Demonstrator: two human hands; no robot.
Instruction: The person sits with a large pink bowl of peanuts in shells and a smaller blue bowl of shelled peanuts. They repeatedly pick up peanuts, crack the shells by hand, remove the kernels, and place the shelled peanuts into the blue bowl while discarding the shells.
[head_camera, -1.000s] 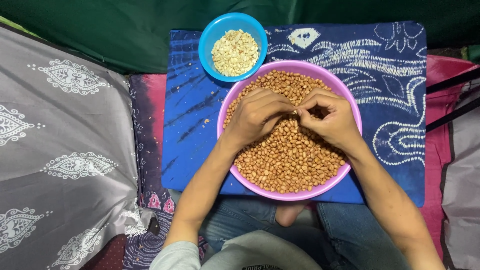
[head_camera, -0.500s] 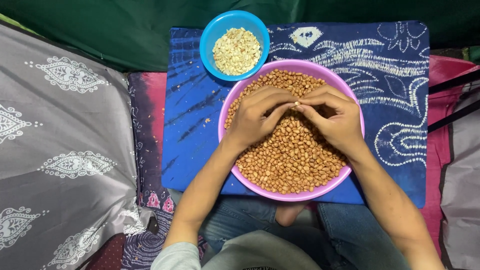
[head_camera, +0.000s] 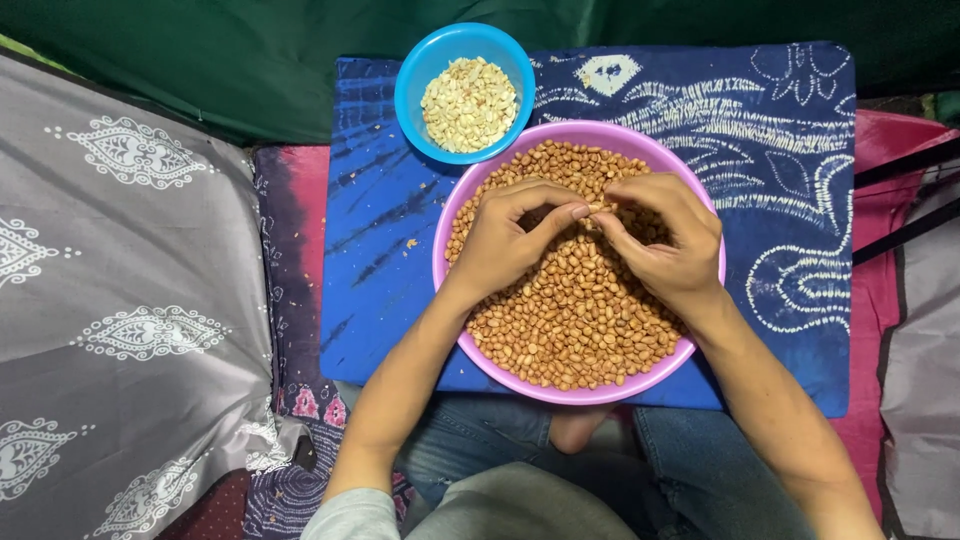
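Over the pink bowl (head_camera: 452, 232) both hands met, fingertips together on a single peanut (head_camera: 597, 207) held just above the heap. Her or his left hand (head_camera: 510, 240) curled in from one side, thumb and forefinger closed on the nut; the right hand (head_camera: 665, 240) pinched the same nut from the other side, so neither grip stood open. That nut showed pale between the fingertips, and I judged the skin was being rubbed off it.

Brown peanuts (head_camera: 575, 320) filled the bowl almost to its rim, lying under both palms. Just beyond it, touching or nearly touching its far edge, stood a smaller blue bowl (head_camera: 415, 95) with pale, skinned nuts (head_camera: 468, 103) inside. Both bowls sat on a blue patterned cloth (head_camera: 780, 200) spread over a board on the person's lap; a grey patterned cushion (head_camera: 120, 300) lay well to the left.

To do this well, I thought, the pinch needed to be light and rolling, thumb against forefinger, so the skin slipped without splitting the kernel, and the work kept low over the bowl so scraps fell inside.
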